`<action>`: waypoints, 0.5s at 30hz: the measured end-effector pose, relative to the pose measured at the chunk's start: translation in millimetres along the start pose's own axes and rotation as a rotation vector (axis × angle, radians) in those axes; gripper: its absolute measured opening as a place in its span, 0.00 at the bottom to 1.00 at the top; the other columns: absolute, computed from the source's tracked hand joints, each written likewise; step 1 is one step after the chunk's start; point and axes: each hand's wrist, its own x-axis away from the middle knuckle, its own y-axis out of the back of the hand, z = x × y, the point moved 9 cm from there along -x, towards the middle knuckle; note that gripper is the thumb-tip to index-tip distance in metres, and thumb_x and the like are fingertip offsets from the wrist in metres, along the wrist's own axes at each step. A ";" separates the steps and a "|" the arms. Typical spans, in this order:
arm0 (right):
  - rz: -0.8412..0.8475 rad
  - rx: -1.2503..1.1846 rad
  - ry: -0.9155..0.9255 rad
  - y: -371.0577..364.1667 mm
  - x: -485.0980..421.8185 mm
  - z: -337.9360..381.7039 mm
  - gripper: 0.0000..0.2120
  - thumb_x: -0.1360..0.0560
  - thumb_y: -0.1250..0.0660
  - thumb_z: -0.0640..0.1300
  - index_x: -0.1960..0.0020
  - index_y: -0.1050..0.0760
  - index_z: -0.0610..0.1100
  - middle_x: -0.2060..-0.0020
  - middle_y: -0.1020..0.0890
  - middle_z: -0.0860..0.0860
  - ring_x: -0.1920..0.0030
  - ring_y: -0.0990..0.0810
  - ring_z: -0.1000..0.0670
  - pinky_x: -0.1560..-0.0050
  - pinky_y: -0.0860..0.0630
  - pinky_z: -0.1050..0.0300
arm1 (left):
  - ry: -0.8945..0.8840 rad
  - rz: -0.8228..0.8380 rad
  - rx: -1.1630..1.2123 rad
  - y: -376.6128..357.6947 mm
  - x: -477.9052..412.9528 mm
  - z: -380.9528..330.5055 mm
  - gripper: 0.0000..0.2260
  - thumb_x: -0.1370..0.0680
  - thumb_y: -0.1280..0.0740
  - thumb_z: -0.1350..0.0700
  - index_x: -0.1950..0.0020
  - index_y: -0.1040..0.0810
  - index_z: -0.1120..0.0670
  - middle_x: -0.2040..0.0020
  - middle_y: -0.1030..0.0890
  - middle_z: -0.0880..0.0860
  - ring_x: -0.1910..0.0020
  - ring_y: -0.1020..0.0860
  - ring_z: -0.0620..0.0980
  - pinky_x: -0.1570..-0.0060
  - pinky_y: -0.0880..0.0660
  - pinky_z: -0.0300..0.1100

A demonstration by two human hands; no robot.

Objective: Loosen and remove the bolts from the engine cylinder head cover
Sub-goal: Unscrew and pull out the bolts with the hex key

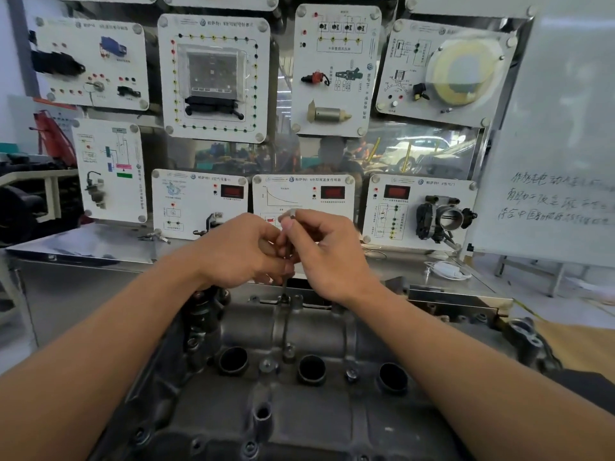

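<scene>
A slim tool (285,286) is held upright over the cover (326,331), with its tip seated on a bolt (285,298) at the far edge. The shaft is pinched by the curled fingers of the left hand (239,251) and the right hand (329,254). Other bolts (267,365) are noted beside the wells (233,359). The bolt is judged small, rigid, light and possibly oily. Once loosened, it is best taken by its head between fingertips.

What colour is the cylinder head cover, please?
The cylinder head cover is dark grey; the head view shows it.
</scene>
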 end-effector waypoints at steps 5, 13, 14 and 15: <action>-0.005 -0.012 -0.011 -0.9 4.2 0.8 0.11 0.18 0.36 0.38 0.56 0.20 0.33 0.66 0.18 0.43 0.64 0.18 0.44 0.59 0.19 0.40 | -0.004 -0.020 -0.003 0.0 5.8 -4.1 0.09 0.27 0.25 0.65 0.49 0.20 0.66 0.59 0.15 0.63 0.55 0.15 0.61 0.51 0.18 0.48; 0.030 -0.043 -0.034 2.8 3.2 0.1 0.11 0.18 0.37 0.37 0.54 0.20 0.33 0.66 0.18 0.43 0.64 0.18 0.41 0.58 0.18 0.40 | 0.019 -0.019 -0.017 -2.1 4.9 -2.8 0.05 0.27 0.25 0.65 0.56 0.19 0.61 0.64 0.14 0.56 0.65 0.15 0.46 0.62 0.18 0.37; 0.033 -0.051 -0.041 2.6 3.9 1.0 0.11 0.18 0.37 0.37 0.53 0.20 0.33 0.66 0.18 0.45 0.64 0.18 0.42 0.58 0.18 0.40 | 0.025 -0.019 -0.024 -2.4 4.9 -2.6 0.05 0.27 0.25 0.64 0.57 0.19 0.60 0.65 0.14 0.55 0.65 0.15 0.45 0.63 0.19 0.36; 0.038 -0.055 -0.044 2.3 4.3 2.2 0.10 0.18 0.38 0.37 0.53 0.20 0.33 0.66 0.18 0.46 0.64 0.18 0.44 0.58 0.18 0.40 | 0.033 -0.020 -0.031 -2.5 4.9 -2.7 0.05 0.27 0.25 0.64 0.58 0.20 0.60 0.65 0.14 0.54 0.66 0.16 0.44 0.64 0.19 0.36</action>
